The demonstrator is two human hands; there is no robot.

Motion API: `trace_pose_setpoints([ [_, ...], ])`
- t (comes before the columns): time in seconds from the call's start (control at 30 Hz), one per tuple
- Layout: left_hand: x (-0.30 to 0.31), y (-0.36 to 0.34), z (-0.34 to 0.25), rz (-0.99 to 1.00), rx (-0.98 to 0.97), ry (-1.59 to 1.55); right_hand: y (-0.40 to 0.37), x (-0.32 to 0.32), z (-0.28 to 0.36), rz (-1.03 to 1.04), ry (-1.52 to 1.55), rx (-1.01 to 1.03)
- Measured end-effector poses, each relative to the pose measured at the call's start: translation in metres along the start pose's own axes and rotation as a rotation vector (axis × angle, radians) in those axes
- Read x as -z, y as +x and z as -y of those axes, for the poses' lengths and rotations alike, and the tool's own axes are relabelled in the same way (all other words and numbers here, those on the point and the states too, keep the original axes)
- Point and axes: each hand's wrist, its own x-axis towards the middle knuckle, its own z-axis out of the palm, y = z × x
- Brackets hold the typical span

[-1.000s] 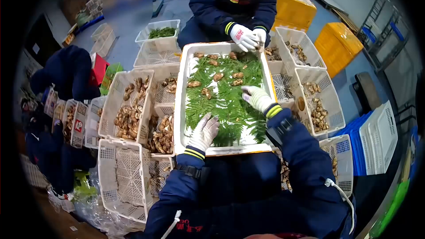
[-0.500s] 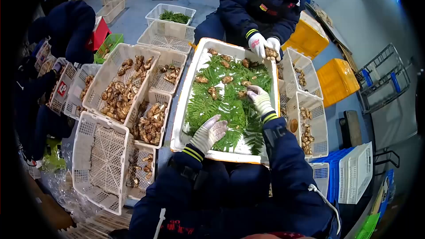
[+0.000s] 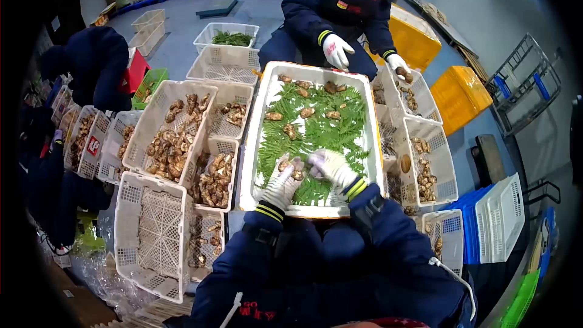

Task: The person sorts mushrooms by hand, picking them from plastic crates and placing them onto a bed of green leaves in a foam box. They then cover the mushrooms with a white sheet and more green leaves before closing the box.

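My left hand [image 3: 282, 186], in a striped white glove, is closed around knobbly brown-and-cream mushrooms [image 3: 297, 175] above the near part of a white foam box [image 3: 248, 173]. Just right of it, my right hand [image 3: 334, 167] has its gloved fingers bent loosely and pointing at the left hand. I see nothing between them. Green fern leaves [image 3: 322, 136] line the box. Several mushrooms lie on the ferns, among them one in the middle [image 3: 308, 112] and one left of it [image 3: 274, 116].
Crates of mushrooms [image 3: 167, 146] stand on the left, with others [image 3: 425, 173] on the right. A person [image 3: 331, 9] opposite holds a mushroom [image 3: 404, 75] over a right-hand crate. Others bend over crates at far left. Yellow boxes [image 3: 456, 100] and a trolley [image 3: 527, 88] stand at right.
My right hand has drawn back from a mushroom on the ferns to beside my left hand. That mushroom is gone from its spot, and my left hand now holds mushrooms. The person opposite has parted their hands.
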Motion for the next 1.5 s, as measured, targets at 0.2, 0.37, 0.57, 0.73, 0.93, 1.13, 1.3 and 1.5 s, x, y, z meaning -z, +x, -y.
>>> trace_pose_setpoints([
  [0.2, 0.001, 0.001, -0.003, -0.023, 0.1, 0.077, 0.115, 0.077, 0.01, -0.482, -1.07, 0.282],
  [0.37, 0.001, 0.001, -0.006, -0.007, 0.164, -0.024, 0.2, 0.118, -0.053, -0.532, -1.398, 0.493],
  [0.57, -0.005, -0.003, -0.012, -0.072, 0.162, 0.156, 0.16, 0.113, -0.03, -0.516, -0.419, 0.377],
  [0.73, -0.017, -0.007, -0.011, -0.033, 0.137, 0.14, 0.062, 0.068, 0.002, 0.113, 0.773, 0.133],
  [0.93, -0.015, -0.011, -0.012, 0.061, 0.221, 0.006, 0.008, 0.02, 0.023, 0.275, 0.268, 0.114],
  [1.13, -0.013, -0.008, -0.015, 0.134, 0.207, 0.108, 0.006, -0.006, 0.043, 0.366, -0.106, 0.267],
  [1.3, 0.005, 0.005, -0.002, -0.026, 0.0, 0.26, 0.012, -0.008, 0.002, 0.052, 0.371, 0.071],
  [1.5, 0.012, 0.015, 0.005, -0.164, -0.124, 0.296, -0.034, -0.028, 0.008, 0.192, 0.315, -0.026],
])
